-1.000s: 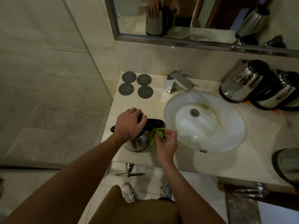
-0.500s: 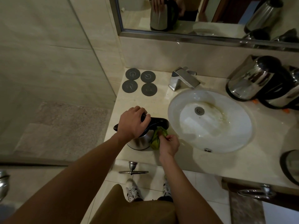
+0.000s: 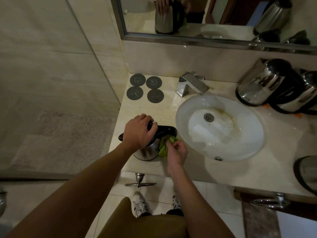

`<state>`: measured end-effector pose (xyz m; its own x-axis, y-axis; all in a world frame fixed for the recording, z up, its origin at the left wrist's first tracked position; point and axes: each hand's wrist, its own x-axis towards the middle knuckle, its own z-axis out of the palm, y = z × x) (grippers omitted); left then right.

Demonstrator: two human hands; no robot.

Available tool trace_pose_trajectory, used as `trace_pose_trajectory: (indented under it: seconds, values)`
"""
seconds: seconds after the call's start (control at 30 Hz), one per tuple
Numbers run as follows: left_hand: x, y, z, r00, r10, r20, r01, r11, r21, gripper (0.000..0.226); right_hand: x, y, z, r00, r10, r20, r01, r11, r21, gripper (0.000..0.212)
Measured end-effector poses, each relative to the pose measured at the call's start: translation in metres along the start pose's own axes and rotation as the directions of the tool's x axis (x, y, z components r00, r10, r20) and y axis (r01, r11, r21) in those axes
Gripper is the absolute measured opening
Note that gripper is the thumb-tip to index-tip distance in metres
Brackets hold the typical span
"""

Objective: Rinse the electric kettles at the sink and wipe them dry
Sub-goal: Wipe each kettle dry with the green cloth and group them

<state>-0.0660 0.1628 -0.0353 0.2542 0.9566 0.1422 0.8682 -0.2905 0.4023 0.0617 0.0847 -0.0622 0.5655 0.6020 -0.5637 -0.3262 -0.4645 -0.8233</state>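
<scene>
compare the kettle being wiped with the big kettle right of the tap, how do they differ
The wiped kettle stands left of the sink, near the counter's front edge; the big kettle stands right of it, by the back wall. The left hand grips the wiped kettle's handle while the right hand presses a green cloth to its side; nothing touches the big kettle. Both have shiny steel bodies with black tops.

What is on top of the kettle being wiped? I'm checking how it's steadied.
The left hand grips the black top of the kettle. What lies beneath the hand is covered.
</scene>
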Motion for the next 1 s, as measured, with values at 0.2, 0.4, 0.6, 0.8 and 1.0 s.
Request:
trace_pose_trajectory:
  seconds: [0.2,0.4,0.6,0.8,1.0]
  values:
    - [0.0,0.0,0.0,1.0,-0.006,0.005,0.006,1.0,0.005,0.045,-0.01,0.005,0.003,0.998,-0.056,-0.026,0.056,0.998,-0.02,0.039]
    - [0.001,0.0,-0.001,1.0,0.004,0.0,-0.004,1.0,0.006,0.047,-0.007,0.004,0.007,0.997,-0.063,-0.051,0.056,0.991,-0.121,0.037]
    - [0.0,-0.001,0.002,1.0,-0.004,-0.006,0.004,1.0,0.012,0.045,-0.03,0.006,0.011,0.956,-0.289,-0.043,0.284,0.954,-0.097,0.045]
    - [0.0,0.0,0.001,1.0,-0.006,-0.001,0.006,1.0,-0.004,0.048,-0.005,0.004,-0.002,0.999,0.051,0.012,-0.046,0.963,-0.266,0.029]
    - [0.001,0.0,0.002,1.0,-0.027,-0.007,0.027,1.0,-0.003,0.045,-0.041,0.012,-0.008,0.988,-0.137,0.077,0.15,0.967,-0.207,0.046]
